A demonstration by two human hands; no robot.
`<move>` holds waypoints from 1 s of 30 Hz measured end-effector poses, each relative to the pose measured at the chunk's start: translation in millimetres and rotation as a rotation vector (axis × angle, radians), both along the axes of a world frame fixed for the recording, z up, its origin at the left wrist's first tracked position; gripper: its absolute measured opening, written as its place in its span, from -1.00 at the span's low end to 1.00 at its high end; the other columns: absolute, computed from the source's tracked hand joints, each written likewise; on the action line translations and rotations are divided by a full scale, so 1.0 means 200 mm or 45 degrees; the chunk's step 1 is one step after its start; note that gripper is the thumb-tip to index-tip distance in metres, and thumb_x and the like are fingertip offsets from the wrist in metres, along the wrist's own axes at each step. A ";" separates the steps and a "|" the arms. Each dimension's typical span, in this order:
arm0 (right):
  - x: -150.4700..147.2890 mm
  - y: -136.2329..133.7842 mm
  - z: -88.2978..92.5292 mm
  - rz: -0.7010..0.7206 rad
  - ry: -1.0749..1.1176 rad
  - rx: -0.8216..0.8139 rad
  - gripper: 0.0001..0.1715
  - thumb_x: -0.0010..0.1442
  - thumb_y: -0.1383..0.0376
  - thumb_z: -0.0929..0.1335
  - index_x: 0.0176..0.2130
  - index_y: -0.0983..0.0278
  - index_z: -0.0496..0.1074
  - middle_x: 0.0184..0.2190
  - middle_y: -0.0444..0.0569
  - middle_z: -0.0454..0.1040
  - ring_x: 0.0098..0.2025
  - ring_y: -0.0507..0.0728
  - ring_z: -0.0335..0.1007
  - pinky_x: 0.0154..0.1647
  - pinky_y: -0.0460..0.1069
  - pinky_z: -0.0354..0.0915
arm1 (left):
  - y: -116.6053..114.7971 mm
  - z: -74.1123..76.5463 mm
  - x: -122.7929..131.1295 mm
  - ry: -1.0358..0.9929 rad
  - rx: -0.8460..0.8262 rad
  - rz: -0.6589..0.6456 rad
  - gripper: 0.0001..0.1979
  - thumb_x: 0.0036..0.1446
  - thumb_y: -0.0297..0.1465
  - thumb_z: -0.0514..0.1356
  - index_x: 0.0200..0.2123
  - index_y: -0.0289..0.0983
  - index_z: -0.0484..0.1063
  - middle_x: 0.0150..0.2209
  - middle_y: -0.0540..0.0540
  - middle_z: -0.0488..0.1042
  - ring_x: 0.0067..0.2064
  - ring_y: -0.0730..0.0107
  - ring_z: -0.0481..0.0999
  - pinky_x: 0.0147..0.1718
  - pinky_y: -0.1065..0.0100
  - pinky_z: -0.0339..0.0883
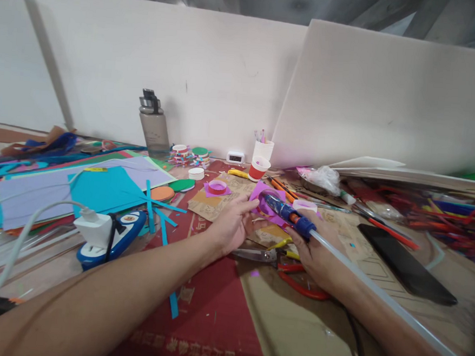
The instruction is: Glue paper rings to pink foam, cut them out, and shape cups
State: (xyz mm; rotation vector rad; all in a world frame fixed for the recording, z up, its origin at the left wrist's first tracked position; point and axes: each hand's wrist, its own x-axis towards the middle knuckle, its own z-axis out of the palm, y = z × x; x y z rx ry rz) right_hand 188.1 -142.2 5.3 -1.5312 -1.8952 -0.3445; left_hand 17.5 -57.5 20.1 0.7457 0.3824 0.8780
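My left hand [236,225] pinches the edge of a purple paper piece [256,193], fingers pressed together near the centre. My right hand [317,248] is wrapped round a blue glue gun [294,213], with a long translucent glue stick [361,276] coming out of its back. The gun's front end lies over the purple paper; its tip is hidden. Below the hands are scissors [256,255] and red-handled pliers [303,287]. A red ring on purple paper [217,187] sits behind my left hand.
Blue paper strips [164,230], coloured sheets [98,190] and a blue-and-white power strip [130,233] are on the left. A bottle [155,126] and paper cups [259,168] stand behind. A black phone [406,263] and red scraps [454,220] lie right.
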 end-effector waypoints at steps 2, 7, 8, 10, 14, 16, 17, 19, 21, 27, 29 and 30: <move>0.00 0.00 0.00 0.031 -0.002 -0.022 -0.78 0.25 0.23 0.22 -0.10 0.22 0.30 -0.26 0.02 0.49 -0.28 0.17 0.43 -0.32 0.01 0.30 | 0.01 0.00 0.00 0.007 0.011 -0.020 -0.81 0.08 -0.56 0.16 -0.21 -0.34 0.47 -0.33 -0.08 0.55 -0.39 0.45 0.53 -0.29 0.34 0.47; -0.01 -0.02 0.02 0.082 0.020 -0.066 -0.74 0.25 0.22 0.22 -0.07 0.22 0.29 -0.28 0.01 0.50 -0.32 0.17 0.44 -0.36 0.01 0.29 | 0.02 -0.01 0.00 -0.013 0.043 0.009 -0.82 0.06 -0.56 0.18 -0.24 -0.34 0.49 -0.31 -0.10 0.57 -0.37 0.43 0.54 -0.18 0.27 0.46; -0.01 -0.02 0.02 0.082 0.022 -0.071 -0.74 0.25 0.22 0.22 -0.07 0.22 0.29 -0.28 0.01 0.50 -0.32 0.17 0.44 -0.36 0.01 0.29 | 0.01 -0.01 0.00 -0.016 0.040 0.019 -0.83 0.05 -0.55 0.19 -0.25 -0.34 0.50 -0.31 -0.10 0.57 -0.38 0.43 0.54 -0.18 0.27 0.46; -0.01 -0.02 0.02 0.077 0.023 -0.078 -0.76 0.25 0.24 0.21 -0.09 0.23 0.29 -0.29 0.01 0.50 -0.32 0.17 0.44 -0.35 0.01 0.29 | 0.01 -0.01 0.00 -0.012 0.032 0.038 -0.86 0.04 -0.54 0.21 -0.27 -0.34 0.50 -0.33 -0.09 0.57 -0.40 0.45 0.53 -0.19 0.28 0.46; -0.01 -0.01 0.02 0.041 -0.009 -0.038 -0.77 0.24 0.24 0.22 -0.11 0.24 0.30 -0.26 0.04 0.50 -0.27 0.18 0.44 -0.29 0.03 0.30 | 0.00 -0.01 0.01 0.016 0.031 0.057 -0.87 0.05 -0.53 0.22 -0.27 -0.35 0.49 -0.39 -0.07 0.55 -0.41 0.46 0.51 -0.29 0.35 0.47; -0.01 -0.01 0.01 0.002 -0.019 -0.007 -0.75 0.24 0.24 0.22 -0.08 0.24 0.29 -0.23 0.06 0.49 -0.25 0.19 0.43 -0.28 0.04 0.30 | -0.01 -0.01 0.01 0.020 0.032 0.059 -0.86 0.05 -0.53 0.21 -0.26 -0.35 0.49 -0.38 -0.07 0.55 -0.42 0.46 0.51 -0.30 0.35 0.47; -0.01 0.00 0.01 -0.018 -0.018 0.000 -0.74 0.24 0.24 0.22 -0.07 0.24 0.29 -0.24 0.07 0.49 -0.26 0.20 0.43 -0.30 0.04 0.30 | -0.01 -0.01 0.01 0.014 0.034 0.059 -0.85 0.06 -0.53 0.21 -0.25 -0.34 0.49 -0.36 -0.07 0.55 -0.41 0.46 0.52 -0.28 0.33 0.47; 0.00 0.00 0.01 -0.051 -0.003 -0.001 -0.73 0.23 0.24 0.22 -0.06 0.24 0.29 -0.25 0.06 0.49 -0.28 0.19 0.43 -0.34 0.03 0.30 | -0.01 -0.01 0.02 -0.002 0.036 0.063 -0.83 0.05 -0.53 0.22 -0.23 -0.34 0.48 -0.34 -0.08 0.56 -0.39 0.45 0.53 -0.22 0.30 0.46; 0.01 0.00 0.01 -0.066 0.017 0.001 -0.71 0.23 0.25 0.22 -0.05 0.24 0.29 -0.23 0.06 0.49 -0.27 0.20 0.43 -0.35 0.02 0.30 | -0.01 -0.01 0.02 -0.023 0.036 0.074 -0.82 0.05 -0.53 0.22 -0.21 -0.33 0.48 -0.31 -0.09 0.56 -0.36 0.43 0.53 -0.18 0.27 0.46; 0.01 0.00 0.00 -0.061 0.006 0.024 -0.72 0.21 0.25 0.23 -0.07 0.25 0.29 -0.25 0.04 0.49 -0.26 0.20 0.44 -0.34 0.03 0.30 | -0.01 -0.01 0.01 -0.062 -0.006 0.070 -0.81 0.03 -0.56 0.21 -0.23 -0.31 0.45 -0.33 -0.05 0.55 -0.33 0.42 0.54 -0.14 0.21 0.45; 0.01 0.00 0.00 -0.027 -0.014 0.008 -0.74 0.21 0.26 0.22 -0.09 0.25 0.30 -0.29 0.02 0.48 -0.28 0.19 0.43 -0.33 0.02 0.30 | -0.01 -0.01 0.01 -0.066 -0.012 0.065 -0.84 0.03 -0.56 0.20 -0.26 -0.30 0.45 -0.34 -0.04 0.55 -0.32 0.41 0.55 -0.15 0.20 0.46; 0.01 0.00 0.00 -0.006 -0.025 0.006 -0.74 0.20 0.27 0.22 -0.09 0.26 0.30 -0.29 0.02 0.48 -0.27 0.19 0.43 -0.32 0.03 0.31 | 0.00 0.00 0.01 -0.060 -0.012 0.064 -0.85 0.03 -0.55 0.20 -0.27 -0.30 0.45 -0.33 -0.05 0.56 -0.32 0.39 0.55 -0.16 0.20 0.47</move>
